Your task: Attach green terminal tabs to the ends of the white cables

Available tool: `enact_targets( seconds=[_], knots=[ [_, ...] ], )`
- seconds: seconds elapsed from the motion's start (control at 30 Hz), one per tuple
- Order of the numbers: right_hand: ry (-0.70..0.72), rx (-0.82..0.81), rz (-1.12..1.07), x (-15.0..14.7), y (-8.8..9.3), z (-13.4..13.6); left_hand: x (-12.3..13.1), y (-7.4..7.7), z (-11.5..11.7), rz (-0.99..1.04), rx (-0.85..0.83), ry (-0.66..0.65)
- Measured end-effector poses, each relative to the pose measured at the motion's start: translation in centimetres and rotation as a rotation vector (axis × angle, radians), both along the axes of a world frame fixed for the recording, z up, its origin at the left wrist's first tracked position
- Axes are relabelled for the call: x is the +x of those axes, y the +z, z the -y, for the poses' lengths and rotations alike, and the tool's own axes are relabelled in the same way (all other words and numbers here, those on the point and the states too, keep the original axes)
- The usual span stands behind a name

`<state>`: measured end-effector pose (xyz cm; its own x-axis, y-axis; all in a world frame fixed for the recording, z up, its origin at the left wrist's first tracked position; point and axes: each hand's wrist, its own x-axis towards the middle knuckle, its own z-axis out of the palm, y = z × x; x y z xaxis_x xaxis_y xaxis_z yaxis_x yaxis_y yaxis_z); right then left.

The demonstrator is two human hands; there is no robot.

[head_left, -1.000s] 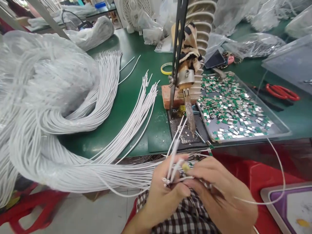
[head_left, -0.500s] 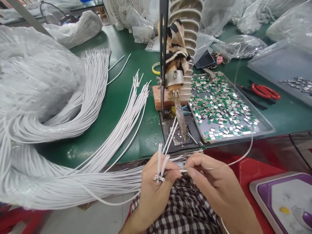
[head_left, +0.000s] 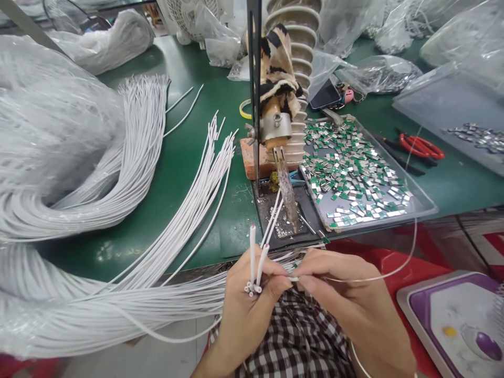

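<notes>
Several white cables (head_left: 252,257) are gripped in my left hand (head_left: 243,310), their cut ends poking up past the fist. Its thumb and forefinger pinch a short piece of white cable (head_left: 293,279). My right hand (head_left: 348,294) is closed, fingertips at the other end of that piece. A thin pale wire (head_left: 397,273) runs from the right fingers and loops up at the right; whether it is solder cannot be made out. Just beyond the hands, a soldering iron (head_left: 284,184) is clamped tip down above a dark, solder-spattered plate (head_left: 263,210).
Long bundles of white cable (head_left: 145,310) cover the left side. A clear tray (head_left: 427,209) of small green circuit boards (head_left: 346,178) stands right of the iron. Red-handled pliers (head_left: 421,146) lie beyond it. A ribbed hose (head_left: 293,21) rises behind. A purple-and-white device (head_left: 452,315) is lower right.
The view has shifted slightly, so the bench items appear a little further left. My right fingertips have come a little closer to my left ones. Both hands keep their grip.
</notes>
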<state>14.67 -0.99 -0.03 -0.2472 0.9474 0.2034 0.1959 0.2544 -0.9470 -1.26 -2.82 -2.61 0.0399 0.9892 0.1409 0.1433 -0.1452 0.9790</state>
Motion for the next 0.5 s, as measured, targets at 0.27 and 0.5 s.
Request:
enact_targets(
  seconds=[0.27,0.5],
  knots=[
    [-0.234,0.128,0.406,2.2,-0.6,-2.7,-0.7,-0.4,-0.1,0.019,0.029,0.048],
    [-0.524,0.333,0.837,6.7,-2.8,-10.2,0.2,-0.8,-0.1,0.201,-0.069,0.109]
  ],
)
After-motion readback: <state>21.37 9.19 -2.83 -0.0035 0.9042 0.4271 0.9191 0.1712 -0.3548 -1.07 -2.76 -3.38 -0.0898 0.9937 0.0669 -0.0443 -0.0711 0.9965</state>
